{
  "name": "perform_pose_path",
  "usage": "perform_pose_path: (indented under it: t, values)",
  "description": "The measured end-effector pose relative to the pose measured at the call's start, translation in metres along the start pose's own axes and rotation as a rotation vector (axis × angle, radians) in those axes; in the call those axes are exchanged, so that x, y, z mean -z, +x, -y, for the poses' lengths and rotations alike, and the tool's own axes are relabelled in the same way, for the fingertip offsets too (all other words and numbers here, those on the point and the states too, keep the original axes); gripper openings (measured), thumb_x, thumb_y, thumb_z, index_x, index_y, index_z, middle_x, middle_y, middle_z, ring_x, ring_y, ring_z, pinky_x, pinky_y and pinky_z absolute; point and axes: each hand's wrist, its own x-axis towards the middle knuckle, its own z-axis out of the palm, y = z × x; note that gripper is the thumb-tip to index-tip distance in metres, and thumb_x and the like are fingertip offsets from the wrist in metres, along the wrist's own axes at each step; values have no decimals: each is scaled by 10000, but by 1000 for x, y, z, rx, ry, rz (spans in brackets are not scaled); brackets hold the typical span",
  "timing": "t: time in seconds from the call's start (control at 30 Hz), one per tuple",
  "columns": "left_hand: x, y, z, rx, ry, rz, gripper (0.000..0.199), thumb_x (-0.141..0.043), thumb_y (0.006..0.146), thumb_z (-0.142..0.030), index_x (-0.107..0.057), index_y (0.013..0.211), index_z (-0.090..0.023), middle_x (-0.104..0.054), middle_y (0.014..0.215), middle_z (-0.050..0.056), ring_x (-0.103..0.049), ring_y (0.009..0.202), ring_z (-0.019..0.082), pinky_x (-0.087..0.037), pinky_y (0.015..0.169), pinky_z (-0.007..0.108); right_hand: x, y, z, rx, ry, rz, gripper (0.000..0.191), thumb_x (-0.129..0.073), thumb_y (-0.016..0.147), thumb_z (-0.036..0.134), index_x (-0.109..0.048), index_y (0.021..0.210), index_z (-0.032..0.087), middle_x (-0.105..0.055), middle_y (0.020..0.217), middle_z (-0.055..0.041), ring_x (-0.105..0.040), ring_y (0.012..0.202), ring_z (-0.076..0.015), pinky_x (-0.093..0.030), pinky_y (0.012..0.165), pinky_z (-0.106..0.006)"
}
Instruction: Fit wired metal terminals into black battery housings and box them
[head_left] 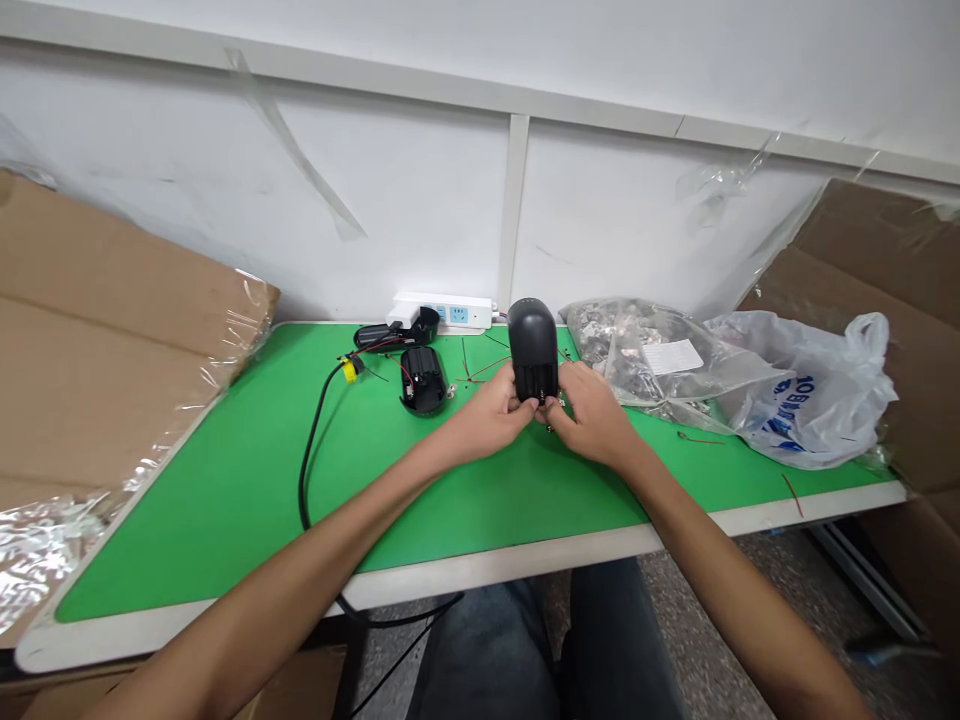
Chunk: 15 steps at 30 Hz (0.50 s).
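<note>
A black rounded plastic housing [532, 340] is held upright above the green mat, its smooth end up and an open compartment at its lower end. My left hand [491, 412] grips its left side, the thumb at the bottom edge. On the other side my right hand [592, 412] holds it, that thumb also pressed near the bottom. Small metal parts show by the fingertips, too small to make out. Left of the hands, an open black housing [424, 382] with a red wire lies on the mat, and behind it rests another black device [386, 335].
A white power strip [454, 312] stands against the wall. A black cable [306, 450] crosses the left of the green table [225, 520]. At right lie a clear bag of metal parts [637, 345] and a white plastic bag [817, 400]. Cardboard [112, 340] flanks the left side.
</note>
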Motion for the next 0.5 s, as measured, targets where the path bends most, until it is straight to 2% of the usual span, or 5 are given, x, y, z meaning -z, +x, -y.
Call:
perform_pose_path:
  t: [0.13,0.27,0.4,0.5]
  values:
    - [0,0,-5,-9,-10,17,485,-751,895,-393,-477,1247,-203,-636,1105,60,-668,911,185,-569,887,353,4,2,-1,-22,154,33,141,-474,1017,308,-567,983,207,-622,960,-81,-540,930,-260,-437,840,-410]
    - [6,-2,-12,-7,83,48,484,-724,930,-412,-486,1291,-196,-666,1163,93,-690,996,217,-564,933,368,5,4,-4,-13,280,30,199,-478,1047,361,-591,993,206,-655,1011,-76,-559,973,-258,-442,872,-410]
    - [16,-4,-19,-33,196,-57,563,-720,934,-430,-482,1398,-219,-719,1125,94,-709,1031,271,-572,958,416,7,6,-4,-96,373,-16,358,-414,1090,445,-543,855,208,-612,873,-44,-557,859,-220,-441,803,-378]
    - [25,-4,-25,-36,208,-124,634,-767,886,-414,-503,1432,-229,-740,1086,91,-720,1011,286,-588,925,423,9,6,-4,-181,485,-121,340,-458,1080,505,-591,972,211,-635,918,-41,-598,875,-206,-483,826,-375]
